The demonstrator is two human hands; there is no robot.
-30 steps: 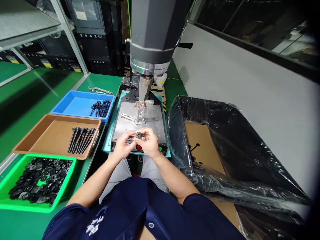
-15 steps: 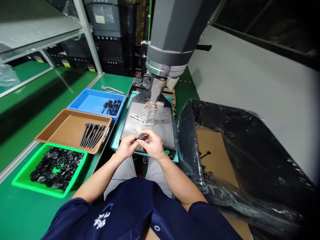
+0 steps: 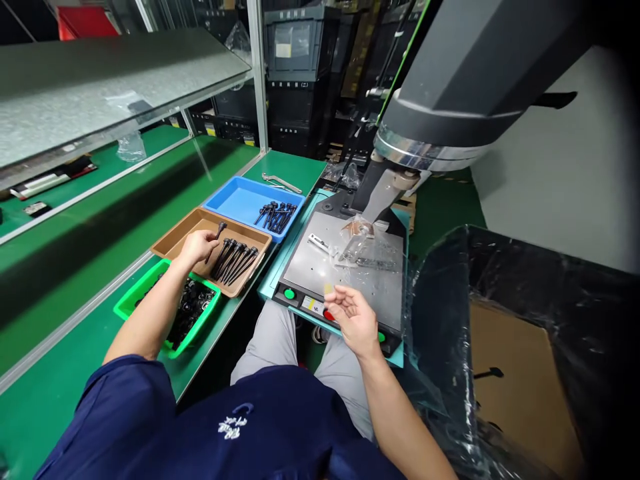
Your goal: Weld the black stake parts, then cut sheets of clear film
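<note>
My left hand (image 3: 197, 247) reaches over the brown tray (image 3: 176, 240) and is closed on a black pin (image 3: 218, 233), its head pointing up and to the right. A row of similar black pins (image 3: 235, 260) lies in that tray just right of the hand. My right hand (image 3: 353, 318) hovers at the front edge of the press's metal plate (image 3: 320, 267), fingers loosely curled and apart, nothing in them. A red button (image 3: 328, 315) sits just left of that hand.
A blue tray (image 3: 240, 198) with black pins stands behind the brown one; a green tray (image 3: 131, 302) of black washers is in front. The grey press head (image 3: 440, 87) hangs over the plate. A plastic-lined cardboard box (image 3: 520, 373) stands at the right. A wrench (image 3: 281, 181) lies behind the blue tray.
Both hands were together at the plate's front holding a small black part. My left hand has moved left to the brown tray with a pin; my right hand has opened. The view turned left.
</note>
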